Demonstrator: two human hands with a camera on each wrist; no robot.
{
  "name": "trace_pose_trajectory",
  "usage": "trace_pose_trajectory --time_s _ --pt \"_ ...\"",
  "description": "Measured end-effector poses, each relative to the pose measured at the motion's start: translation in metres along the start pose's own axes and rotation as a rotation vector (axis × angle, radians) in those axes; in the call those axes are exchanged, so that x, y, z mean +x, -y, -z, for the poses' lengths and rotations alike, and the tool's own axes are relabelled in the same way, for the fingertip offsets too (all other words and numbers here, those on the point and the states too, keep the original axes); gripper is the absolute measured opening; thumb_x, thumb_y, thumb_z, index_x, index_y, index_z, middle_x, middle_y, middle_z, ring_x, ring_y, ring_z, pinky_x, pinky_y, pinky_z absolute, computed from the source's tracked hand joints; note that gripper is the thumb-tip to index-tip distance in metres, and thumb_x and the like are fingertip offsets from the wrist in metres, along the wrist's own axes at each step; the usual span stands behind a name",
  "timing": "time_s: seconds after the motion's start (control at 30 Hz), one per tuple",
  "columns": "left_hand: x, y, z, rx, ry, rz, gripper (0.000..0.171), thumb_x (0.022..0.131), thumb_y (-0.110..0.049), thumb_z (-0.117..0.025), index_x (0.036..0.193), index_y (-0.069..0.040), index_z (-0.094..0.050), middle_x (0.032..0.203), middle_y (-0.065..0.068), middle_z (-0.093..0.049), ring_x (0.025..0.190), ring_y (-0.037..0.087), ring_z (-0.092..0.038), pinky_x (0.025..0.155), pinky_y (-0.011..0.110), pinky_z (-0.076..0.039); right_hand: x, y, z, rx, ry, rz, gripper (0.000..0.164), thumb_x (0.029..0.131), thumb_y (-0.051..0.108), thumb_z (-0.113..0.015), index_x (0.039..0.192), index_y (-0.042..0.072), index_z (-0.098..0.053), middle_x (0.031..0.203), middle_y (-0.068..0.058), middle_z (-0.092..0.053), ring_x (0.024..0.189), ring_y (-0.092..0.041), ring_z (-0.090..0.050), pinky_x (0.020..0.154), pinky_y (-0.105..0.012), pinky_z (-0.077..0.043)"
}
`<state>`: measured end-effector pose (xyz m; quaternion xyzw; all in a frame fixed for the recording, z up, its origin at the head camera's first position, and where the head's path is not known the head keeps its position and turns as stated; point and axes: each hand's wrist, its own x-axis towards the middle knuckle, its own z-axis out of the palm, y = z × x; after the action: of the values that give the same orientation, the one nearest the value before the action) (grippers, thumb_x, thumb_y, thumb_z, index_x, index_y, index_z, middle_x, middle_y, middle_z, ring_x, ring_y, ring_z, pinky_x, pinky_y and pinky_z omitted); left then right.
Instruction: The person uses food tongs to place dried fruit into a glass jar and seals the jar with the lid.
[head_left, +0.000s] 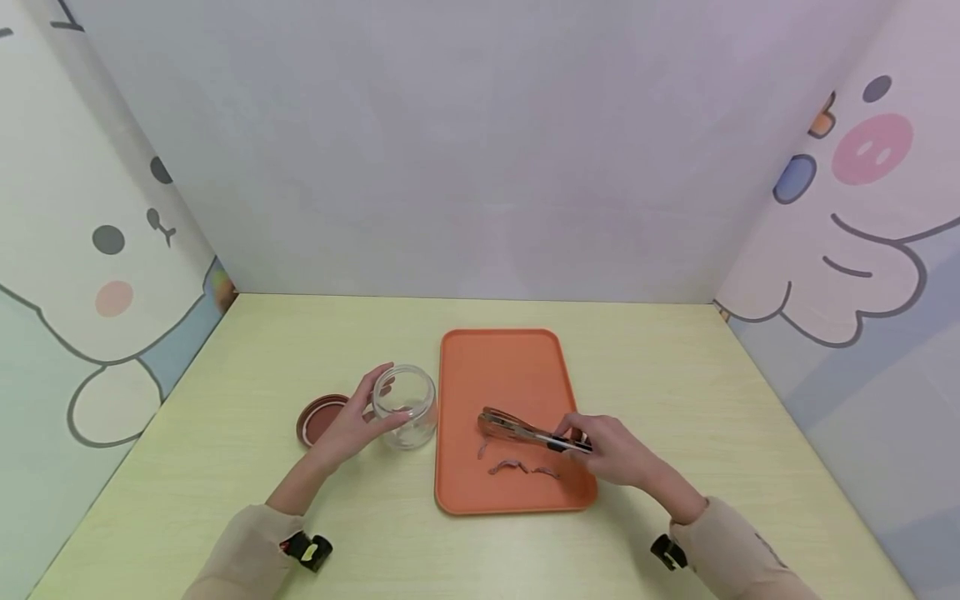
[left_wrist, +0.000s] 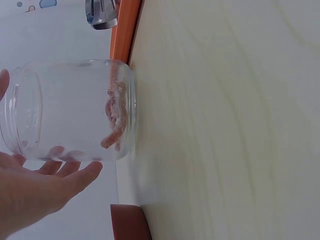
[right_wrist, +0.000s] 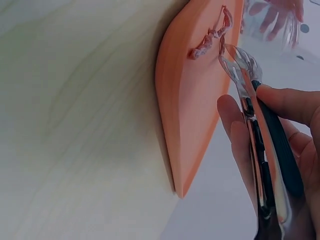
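Observation:
My left hand (head_left: 352, 427) holds a clear glass jar (head_left: 416, 429), its thumb and fingers round the upper side. The jar stands upright and uncapped on the table. Some reddish-brown strips (left_wrist: 117, 112), like dried meat, lie on its bottom in the left wrist view. In my right hand (head_left: 611, 450) is a pair of metal tongs (head_left: 517, 429) with dark grips, gripped between thumb and fingers. Their tips are low over an orange tray (head_left: 498, 367), right at one strip (right_wrist: 223, 44). More dried strips (head_left: 510, 466) lie on the tray's near part.
A round brown lid (head_left: 321, 421) lies left of the jar, partly behind the left hand. The tray stands close to the jar's right side on a pale wooden table (head_left: 660, 367). A plain wall (head_left: 480, 167) rises behind, with cartoon-printed panels (head_left: 840, 208) at both sides.

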<state>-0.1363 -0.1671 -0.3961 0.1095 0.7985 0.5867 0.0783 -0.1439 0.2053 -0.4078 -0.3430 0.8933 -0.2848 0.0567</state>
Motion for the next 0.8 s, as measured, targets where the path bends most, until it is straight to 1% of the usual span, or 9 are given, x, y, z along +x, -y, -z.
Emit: trace_pose_trajectory --time_s 0.07,0.2,0.27,0.37,0.47,0.6,0.67,0.7,0.8 --pt "0.001 0.004 0.000 -0.007 0.000 -0.010 0.073 0.083 -0.013 -0.063 0.139 -0.009 -0.016 0.135 0.024 -0.026 0.125 0.036 -0.021 0.097 0.051 -0.025 0.002 0.001 0.000 0.001 -0.003 0.023 0.021 0.077 0.000 -0.063 0.091 0.014 -0.056 0.069 0.011 -0.050 0.051 -0.006 -0.040 0.043 -0.019 -0.034" --pt "0.006 0.019 0.002 -0.012 -0.002 -0.016 0.073 0.082 -0.017 -0.063 0.139 -0.014 -0.017 0.136 0.022 -0.025 0.125 0.033 -0.021 0.098 0.050 -0.025 0.005 0.003 -0.001 -0.012 -0.007 0.048 0.022 0.076 -0.002 -0.063 0.089 0.015 -0.056 0.068 0.012 -0.050 0.051 -0.005 -0.041 0.044 -0.019 -0.035" --pt "0.008 0.026 0.003 -0.014 -0.005 -0.012 0.073 0.082 -0.019 -0.064 0.139 -0.018 -0.018 0.137 0.020 -0.025 0.126 0.031 -0.021 0.098 0.049 -0.025 0.006 0.004 -0.002 -0.010 -0.003 0.051 0.023 0.075 -0.003 -0.062 0.088 0.015 -0.056 0.068 0.012 -0.051 0.051 -0.006 -0.041 0.044 -0.019 -0.035" --pt "0.009 0.030 0.003 -0.012 -0.007 -0.013 0.074 0.081 -0.022 -0.065 0.139 -0.020 -0.018 0.137 0.020 -0.025 0.126 0.030 -0.021 0.098 0.049 -0.025 0.007 0.007 -0.003 0.016 0.015 0.042 0.022 0.076 -0.004 -0.060 0.087 0.015 -0.056 0.068 0.010 -0.052 0.052 -0.008 -0.042 0.044 -0.019 -0.036" --pt "0.009 0.030 0.003 -0.014 -0.007 -0.015 0.074 0.081 -0.023 -0.065 0.139 -0.020 -0.019 0.137 0.019 -0.025 0.126 0.030 -0.021 0.098 0.049 -0.024 0.007 0.008 -0.004 0.034 0.028 0.030 0.022 0.077 -0.005 -0.059 0.087 0.015 -0.056 0.068 0.006 -0.054 0.052 -0.009 -0.043 0.044 -0.020 -0.036" --pt "0.003 0.012 0.001 -0.014 0.000 -0.001 0.074 0.082 -0.017 -0.063 0.139 -0.014 -0.017 0.136 0.022 -0.024 0.126 0.033 -0.020 0.098 0.049 -0.024 0.007 0.008 -0.006 0.036 0.027 0.026 0.023 0.077 -0.006 -0.059 0.087 0.015 -0.057 0.068 0.003 -0.055 0.052 -0.009 -0.042 0.045 -0.019 -0.036" --pt "0.001 0.005 0.001 -0.013 0.004 -0.002 0.074 0.083 -0.014 -0.063 0.139 -0.010 -0.015 0.136 0.025 -0.024 0.125 0.035 -0.020 0.098 0.050 -0.024 0.006 0.008 -0.007 0.037 0.024 0.032 0.024 0.076 -0.006 -0.059 0.087 0.015 -0.056 0.068 0.003 -0.054 0.051 -0.008 -0.041 0.044 -0.019 -0.035" --pt "0.001 0.004 0.001 -0.016 0.004 0.000 0.074 0.083 -0.013 -0.062 0.139 -0.009 -0.015 0.136 0.025 -0.023 0.125 0.036 -0.020 0.098 0.051 -0.024 0.006 0.007 -0.007 0.035 0.020 0.037 0.024 0.076 -0.007 -0.059 0.086 0.015 -0.056 0.067 0.004 -0.054 0.051 -0.007 -0.040 0.044 -0.019 -0.035" --pt "0.005 0.016 0.002 -0.012 0.001 -0.007 0.074 0.083 -0.017 -0.063 0.139 -0.013 -0.016 0.137 0.023 -0.024 0.126 0.033 -0.020 0.098 0.050 -0.025 0.006 0.006 -0.008 0.039 0.009 0.051 0.025 0.075 -0.007 -0.058 0.086 0.015 -0.056 0.067 0.005 -0.054 0.050 -0.006 -0.039 0.043 -0.019 -0.034"
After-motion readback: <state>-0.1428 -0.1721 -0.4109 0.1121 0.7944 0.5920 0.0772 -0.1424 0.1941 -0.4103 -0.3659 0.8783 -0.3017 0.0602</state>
